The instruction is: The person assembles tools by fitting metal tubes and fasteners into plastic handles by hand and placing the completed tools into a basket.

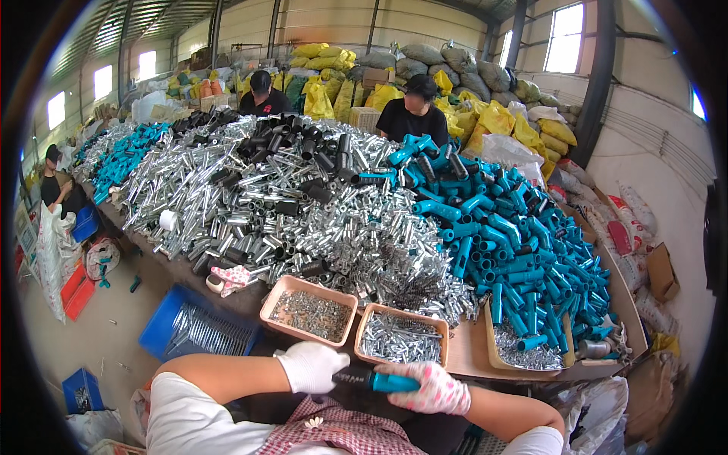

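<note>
Over my lap, in front of the table's near edge, I hold a tubular handle with a teal sleeve and a black section. My left hand, in a white glove, is closed at its black end. My right hand, gloved in white with a pink pattern, wraps round the teal part. Just beyond my hands stand a peach bin of tiny metal parts and another peach bin of small metal pins and springs. A third bin at the right holds small silver parts, with teal handles leaning over it.
Silver metal tubes heap across the table, with teal handles piled at the right. A patterned cloth item lies at the left edge. Below sits a blue crate of metal rods. Two people work across the table; another is far left.
</note>
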The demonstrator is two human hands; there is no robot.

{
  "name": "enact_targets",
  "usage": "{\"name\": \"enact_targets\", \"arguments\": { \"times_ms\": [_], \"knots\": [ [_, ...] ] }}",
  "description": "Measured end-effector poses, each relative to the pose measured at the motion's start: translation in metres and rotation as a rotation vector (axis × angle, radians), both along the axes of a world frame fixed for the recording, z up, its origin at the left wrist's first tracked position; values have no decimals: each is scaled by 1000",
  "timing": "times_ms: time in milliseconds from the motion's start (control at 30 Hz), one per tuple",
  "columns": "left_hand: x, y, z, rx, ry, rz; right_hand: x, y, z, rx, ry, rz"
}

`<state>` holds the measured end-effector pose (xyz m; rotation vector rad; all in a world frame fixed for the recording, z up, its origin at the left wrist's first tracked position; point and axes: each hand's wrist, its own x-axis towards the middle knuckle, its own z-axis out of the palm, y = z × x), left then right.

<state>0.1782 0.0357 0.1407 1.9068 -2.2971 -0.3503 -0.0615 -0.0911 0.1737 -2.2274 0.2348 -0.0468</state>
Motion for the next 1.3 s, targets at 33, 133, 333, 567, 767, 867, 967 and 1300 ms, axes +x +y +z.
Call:
{"name": "enact_targets", "arguments": {
  "times_ms": [33,133,333,567,767,867,967,1300],
  "knots": [
    [2,-2,2,-127,-61,20,1,-2,-2,415,74,-146],
    [13,-9,9,-534,-228,-42,9,0,-2,968,87,-304],
    [42,-34,13,-899,-359,-187,23,19,-53,1962,-175,-99],
    [46,-27,-16,-591,-207,193,13,37,-32,-338,-532,-635],
    [12,0,-12,-71,45,-77,6,-18,11,-783,-830,-253],
    [25,-14,9,-304,223,122,12,-34,-26,378,-696,-539],
    [54,-17,3,-285,139,298,23,16,17,-181,-773,-75],
    [43,-13,1,-230,179,307,25,11,12,-88,-707,-165]
  ]
}}
